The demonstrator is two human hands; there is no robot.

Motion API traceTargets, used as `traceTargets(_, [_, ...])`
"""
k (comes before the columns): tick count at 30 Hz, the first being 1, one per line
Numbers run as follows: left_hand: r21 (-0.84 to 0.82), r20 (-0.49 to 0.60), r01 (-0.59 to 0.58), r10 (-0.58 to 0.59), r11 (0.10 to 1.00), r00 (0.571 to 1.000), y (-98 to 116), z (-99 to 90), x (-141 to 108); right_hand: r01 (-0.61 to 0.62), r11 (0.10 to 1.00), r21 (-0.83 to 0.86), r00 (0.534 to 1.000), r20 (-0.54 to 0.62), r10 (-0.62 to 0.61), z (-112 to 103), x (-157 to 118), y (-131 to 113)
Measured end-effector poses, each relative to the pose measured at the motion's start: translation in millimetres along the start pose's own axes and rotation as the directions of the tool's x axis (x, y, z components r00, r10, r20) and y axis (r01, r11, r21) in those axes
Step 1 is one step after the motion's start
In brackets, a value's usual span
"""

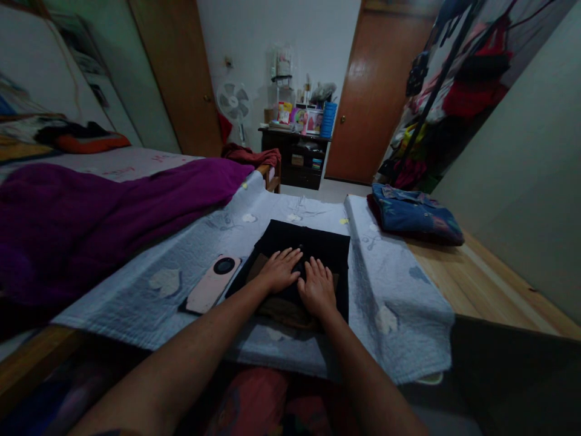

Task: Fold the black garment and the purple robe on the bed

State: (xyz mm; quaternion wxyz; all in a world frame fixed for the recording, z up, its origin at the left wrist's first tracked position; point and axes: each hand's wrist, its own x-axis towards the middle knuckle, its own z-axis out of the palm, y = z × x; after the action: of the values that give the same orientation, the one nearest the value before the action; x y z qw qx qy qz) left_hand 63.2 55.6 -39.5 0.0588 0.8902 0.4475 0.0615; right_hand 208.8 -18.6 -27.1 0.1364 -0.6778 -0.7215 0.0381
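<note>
On the bed, far left: deep-purple soft blanket (113,203), heaped in folds, apart from the work.
Pink phone with round black camera ring (211,287): flat on the pale-blue patterned quilt (390,272), beside the black cloth's left edge. Left forearm passes close; best to lift the arm clear rather than sweep sideways.
Left hand (281,269): palm down, fingers a little spread, resting on cloth, grasping nothing.
Folded black cloth garment with brown areas (318,233): on the quilt, under both hands, between phone and denim. Lower part looks bunched; judged best eased flat, layer by layer, edges squared. Exact garment type: cannot tell.
Right hand (318,287): palm down, close beside the left, open and holding nothing. Light, even pressure from the middle outward should flatten creases without dragging the under-layers; quilt is loose and rippled, could shift along with the cloth.
Folded blue denim garment (415,215): at right, atop dark-red cloth, partly over the light wood-grain desk (481,281); well apart from the hands.
</note>
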Motion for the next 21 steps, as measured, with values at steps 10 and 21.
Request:
traceTargets(10, [-0.010,-0.001,-0.002,0.002,1.000,1.000,-0.7,-0.2,-0.7,-0.008,1.000,-0.023,1.000,0.018,0.008,1.7,1.0,-0.6])
traceTargets(21, [-0.024,-0.002,0.003,-0.003,1.000,1.000,0.4,-1.2,-0.1,-0.010,1.000,-0.004,1.000,0.026,0.010,1.8,2.7,0.8])
